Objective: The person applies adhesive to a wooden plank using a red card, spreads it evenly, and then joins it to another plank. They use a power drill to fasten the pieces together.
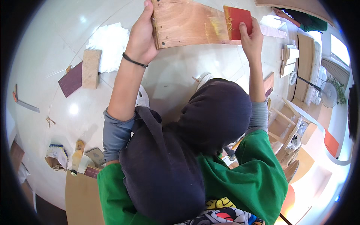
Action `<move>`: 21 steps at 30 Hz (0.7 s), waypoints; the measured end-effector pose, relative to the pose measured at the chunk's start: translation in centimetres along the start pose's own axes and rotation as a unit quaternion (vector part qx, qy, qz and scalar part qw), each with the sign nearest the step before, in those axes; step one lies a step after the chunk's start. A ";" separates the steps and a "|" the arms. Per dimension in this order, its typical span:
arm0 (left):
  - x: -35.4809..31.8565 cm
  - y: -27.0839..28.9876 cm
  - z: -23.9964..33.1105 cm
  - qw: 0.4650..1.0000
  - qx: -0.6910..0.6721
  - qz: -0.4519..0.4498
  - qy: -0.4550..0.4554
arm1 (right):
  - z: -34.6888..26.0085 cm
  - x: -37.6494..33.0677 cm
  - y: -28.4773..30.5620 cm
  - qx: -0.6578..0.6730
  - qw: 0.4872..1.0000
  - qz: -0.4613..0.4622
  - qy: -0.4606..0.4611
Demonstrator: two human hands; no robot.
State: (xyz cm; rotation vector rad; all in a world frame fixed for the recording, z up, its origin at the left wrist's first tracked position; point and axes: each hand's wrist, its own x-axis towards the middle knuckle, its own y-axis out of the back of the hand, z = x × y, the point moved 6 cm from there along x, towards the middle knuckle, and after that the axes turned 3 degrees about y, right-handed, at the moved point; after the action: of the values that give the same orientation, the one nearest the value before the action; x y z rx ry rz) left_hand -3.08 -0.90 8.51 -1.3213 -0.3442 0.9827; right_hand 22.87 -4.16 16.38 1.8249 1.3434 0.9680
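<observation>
A light brown wooden board (187, 24) is raised in front of me at the top of the view, with nail or screw heads along its left end and yellow smears toward its right. My left hand (142, 41) grips the left end; the fingers behind it are hidden. At the other end, my right hand (252, 43) pinches a flat red rectangular piece (242, 24), its thumb on the front. Yellow residue marks the red piece's left edge. It overlaps the board, and whether those right fingers also hold the board is hidden.
On the tiled floor at left lie a white sheet (114, 43), a beige block (91, 69), a maroon panel (71, 79) and a saw (28, 104). An opened bag (57, 155) and a bottle (77, 155) stand lower left. Another person's arm (292, 18), a fan (329, 94) and wooden furniture are at right.
</observation>
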 end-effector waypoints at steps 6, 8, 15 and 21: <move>-0.3 -1.1 0.0 0.998 0.062 0.018 -0.009 | 4.3 0.7 0.2 -0.011 1.000 0.017 0.001; -0.4 -1.4 0.3 0.996 0.081 0.027 -0.017 | 4.8 1.1 0.0 -0.004 1.000 0.010 -0.002; -1.0 -2.5 -1.0 0.999 0.002 -0.030 0.012 | 0.0 -0.3 -0.7 0.022 0.999 0.011 0.027; -1.2 -3.8 -2.0 0.996 -0.057 -0.066 0.020 | -5.9 -1.3 0.1 0.001 1.000 0.009 0.013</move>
State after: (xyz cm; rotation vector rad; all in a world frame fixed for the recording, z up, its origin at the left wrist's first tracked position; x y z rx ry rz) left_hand -0.83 -2.89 11.84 -1.4007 -0.4572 0.8346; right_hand 17.63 -4.90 19.19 1.8346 1.3454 1.0048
